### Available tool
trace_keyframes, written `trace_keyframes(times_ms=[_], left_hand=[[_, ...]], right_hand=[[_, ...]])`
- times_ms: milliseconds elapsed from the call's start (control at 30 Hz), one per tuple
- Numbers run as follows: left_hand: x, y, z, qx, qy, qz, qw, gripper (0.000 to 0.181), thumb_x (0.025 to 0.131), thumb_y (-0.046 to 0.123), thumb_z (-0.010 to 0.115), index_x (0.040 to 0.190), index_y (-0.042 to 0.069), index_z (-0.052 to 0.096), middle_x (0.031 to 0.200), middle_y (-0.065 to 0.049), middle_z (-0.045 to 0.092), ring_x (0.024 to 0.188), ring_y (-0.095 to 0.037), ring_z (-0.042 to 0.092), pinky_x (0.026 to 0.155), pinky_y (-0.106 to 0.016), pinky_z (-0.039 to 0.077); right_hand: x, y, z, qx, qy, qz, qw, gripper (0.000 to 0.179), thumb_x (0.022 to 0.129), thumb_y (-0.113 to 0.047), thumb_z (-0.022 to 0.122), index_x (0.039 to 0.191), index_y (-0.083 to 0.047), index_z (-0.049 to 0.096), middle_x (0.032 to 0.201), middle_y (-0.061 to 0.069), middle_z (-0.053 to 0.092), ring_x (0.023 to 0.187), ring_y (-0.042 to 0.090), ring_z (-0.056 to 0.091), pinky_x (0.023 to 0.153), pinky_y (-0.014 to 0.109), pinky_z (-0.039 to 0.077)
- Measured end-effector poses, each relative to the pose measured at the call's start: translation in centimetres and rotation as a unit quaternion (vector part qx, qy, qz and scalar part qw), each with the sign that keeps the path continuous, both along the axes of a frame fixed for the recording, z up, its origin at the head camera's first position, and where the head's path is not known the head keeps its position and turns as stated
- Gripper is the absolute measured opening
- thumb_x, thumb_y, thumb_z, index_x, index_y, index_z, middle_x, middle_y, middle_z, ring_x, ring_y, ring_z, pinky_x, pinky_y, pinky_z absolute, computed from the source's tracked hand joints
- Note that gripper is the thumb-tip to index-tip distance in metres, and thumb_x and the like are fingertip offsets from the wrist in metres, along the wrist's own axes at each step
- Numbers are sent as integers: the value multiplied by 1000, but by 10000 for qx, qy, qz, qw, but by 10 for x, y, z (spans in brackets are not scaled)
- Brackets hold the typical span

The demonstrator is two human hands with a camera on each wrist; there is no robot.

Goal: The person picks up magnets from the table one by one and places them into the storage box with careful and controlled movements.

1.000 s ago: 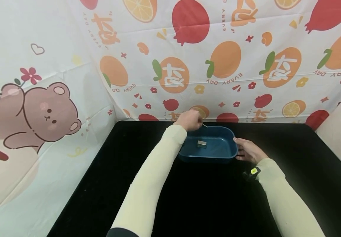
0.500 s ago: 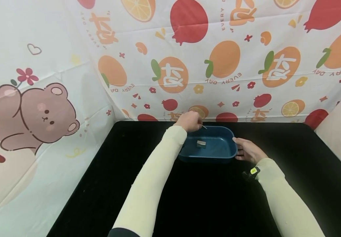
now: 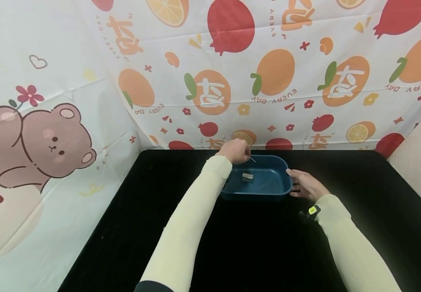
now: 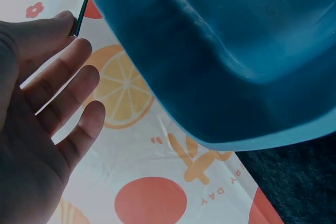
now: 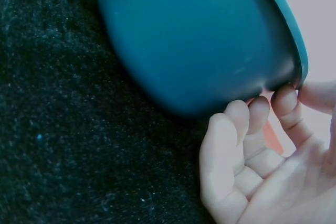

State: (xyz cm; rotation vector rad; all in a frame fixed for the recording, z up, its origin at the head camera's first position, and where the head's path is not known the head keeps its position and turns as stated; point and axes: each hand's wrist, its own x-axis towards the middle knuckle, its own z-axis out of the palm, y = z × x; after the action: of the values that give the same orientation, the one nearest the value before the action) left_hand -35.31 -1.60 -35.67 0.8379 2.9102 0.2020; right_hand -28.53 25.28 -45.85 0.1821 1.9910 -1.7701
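Note:
My left hand (image 3: pixel 235 151) is above the far left part of a blue plastic basin (image 3: pixel 272 187). Between its thumb and index finger it pinches a thin, shiny rectangular metal plate (image 4: pixel 80 3); the other fingers are loosely bent, as the left wrist view shows. A small stack of similar metal plates (image 3: pixel 247 177) lies on the basin floor, left of the middle. At the basin's right end, my right hand (image 3: pixel 308 185) grips the rim, its thumb at the top edge and its fingertips against the outer wall (image 5: pixel 210 51).
The basin stands on a black cloth-covered table (image 3: pixel 261 243), close to its far edge. Behind it hangs a white curtain (image 3: pixel 181 44) printed with fruit. Another printed sheet (image 3: pixel 9 227) with a bear covers the left side.
The left hand has come down slightly with the metal plate, which now tilts more steeply. The right hand keeps its grip on the basin. The head view has shifted a little.

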Motion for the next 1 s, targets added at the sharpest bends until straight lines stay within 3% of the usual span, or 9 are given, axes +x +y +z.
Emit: trace_keyframes(times_ms=[433,1000], left_hand=[[6,1,0,-90,-58,103,9999,17,96,21,63,102,17,79,103,0,75,89,-15,66,86,-34,58],[6,1,-4,-74,-290,136,9995,16,94,20,66,102,16,79,101,0,76,86,-15,66,83,-34,58]], right_hand=[[1,-2,0,-32,-11,-69,10000,40,101,-52,47,121,-18,51,86,-7,66,78,9,66,75,29,56],[0,2,-1,61,13,-26,10000,54,101,-52,46,137,-12,44,96,-3,67,85,16,65,80,31,56]])
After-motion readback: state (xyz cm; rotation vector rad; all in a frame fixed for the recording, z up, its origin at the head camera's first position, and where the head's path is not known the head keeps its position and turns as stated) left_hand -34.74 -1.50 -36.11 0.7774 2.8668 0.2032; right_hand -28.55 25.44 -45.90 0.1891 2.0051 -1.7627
